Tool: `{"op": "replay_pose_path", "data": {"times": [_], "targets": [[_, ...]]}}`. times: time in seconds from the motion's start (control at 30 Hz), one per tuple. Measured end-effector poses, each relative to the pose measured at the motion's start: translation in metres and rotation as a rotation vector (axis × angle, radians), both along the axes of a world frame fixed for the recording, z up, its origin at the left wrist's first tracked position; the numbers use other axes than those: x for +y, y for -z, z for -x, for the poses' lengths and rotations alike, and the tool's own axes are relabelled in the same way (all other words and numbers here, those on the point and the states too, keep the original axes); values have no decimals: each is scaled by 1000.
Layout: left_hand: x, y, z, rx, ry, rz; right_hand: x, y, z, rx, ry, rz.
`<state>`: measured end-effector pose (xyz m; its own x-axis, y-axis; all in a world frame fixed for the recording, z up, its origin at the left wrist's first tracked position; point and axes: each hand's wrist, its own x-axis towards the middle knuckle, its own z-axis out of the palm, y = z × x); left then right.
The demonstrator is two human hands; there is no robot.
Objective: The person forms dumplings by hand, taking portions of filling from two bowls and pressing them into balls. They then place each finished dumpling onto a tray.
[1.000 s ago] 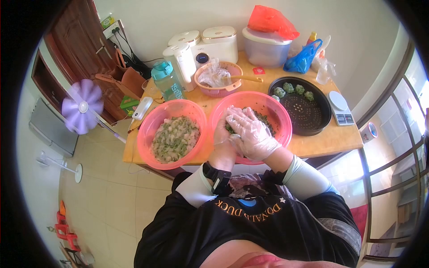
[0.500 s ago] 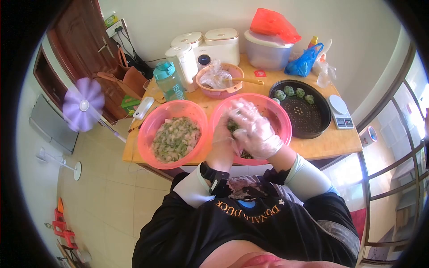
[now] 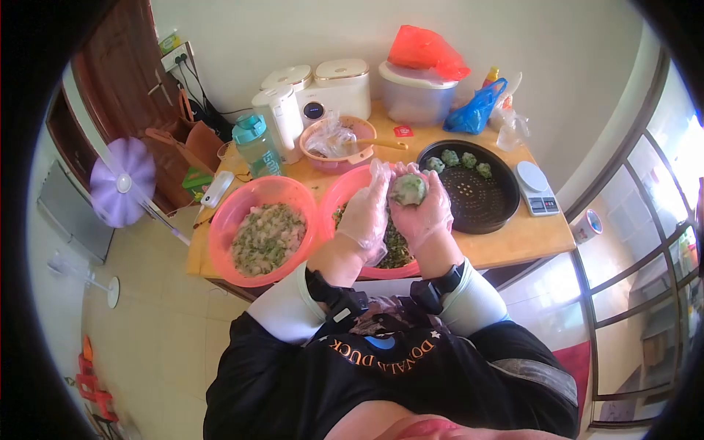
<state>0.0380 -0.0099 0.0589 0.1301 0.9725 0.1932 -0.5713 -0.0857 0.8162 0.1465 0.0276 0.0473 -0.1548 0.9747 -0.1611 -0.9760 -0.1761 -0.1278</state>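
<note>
A green-and-white ball of chopped mixture (image 3: 409,189) rests in my right hand (image 3: 427,216), whose gloved fingers curl around it. My left hand (image 3: 365,216), also in a clear plastic glove, stands upright just left of the ball with its fingers stretched out. Both hands are over a pink bowl (image 3: 327,202) that holds dark chopped greens (image 3: 396,246), partly hidden by the hands. On the left, a second pink bowl (image 3: 222,220) contains a pale and green chopped mixture (image 3: 268,238). Several similar balls (image 3: 450,158) sit along the far edge of a black perforated pan (image 3: 477,194).
A kitchen scale (image 3: 537,189) stands right of the pan. Behind the bowls are a smaller pink bowl (image 3: 337,158) with a plastic bag and handled utensil, a teal bottle (image 3: 257,147), white appliances (image 3: 341,92), a lidded tub (image 3: 418,95) and a blue bag (image 3: 477,108).
My hands, earlier pressed together with the right over the left, have parted and turned upward, exposing the ball in the right hand. The camera view has shifted slightly.
</note>
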Motion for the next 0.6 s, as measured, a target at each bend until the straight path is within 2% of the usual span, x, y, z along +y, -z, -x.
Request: {"op": "replay_pose_path", "data": {"times": [0.03, 0.1, 0.13, 0.17, 0.23, 0.27, 0.3, 0.37, 0.4, 0.47, 0.5, 0.57, 0.6], "targets": [[1, 3, 0, 1, 2, -2, 2, 2, -3, 1, 2, -2], [3, 9, 2, 689, -539, -532, 5, 11, -5, 59, -73, 19], [3, 1, 9, 863, -699, -873, -7, -2, -4, -22, -67, -4], [7, -2, 12, 870, -700, -872, -8, 1, -4, -17, -71, -2], [14, -8, 16, 1016, -351, -1027, -5, 12, -4, 1, -235, -249], [21, -5, 13, 981, -325, -1047, 3, 28, -6, 133, -354, -450], [25, -3, 14, 984, -323, -1048, 10, 45, -9, 136, -352, -450], [30, -3, 16, 1074, -288, -1182, 2, 36, -6, 188, -370, -266], [31, -3, 16, 1077, -279, -1188, -4, 31, -7, 195, -363, -269], [30, -2, 14, 1046, -273, -1151, -31, -9, -7, -24, -261, -5], [30, -1, 12, 1049, -264, -1155, -32, -12, -7, -17, -256, -5], [27, 5, 7, 731, -85, -771, -32, -14, -7, -101, -307, -20], [27, 11, 6, 734, -81, -767, -32, -16, -6, -96, -307, -16]]}}
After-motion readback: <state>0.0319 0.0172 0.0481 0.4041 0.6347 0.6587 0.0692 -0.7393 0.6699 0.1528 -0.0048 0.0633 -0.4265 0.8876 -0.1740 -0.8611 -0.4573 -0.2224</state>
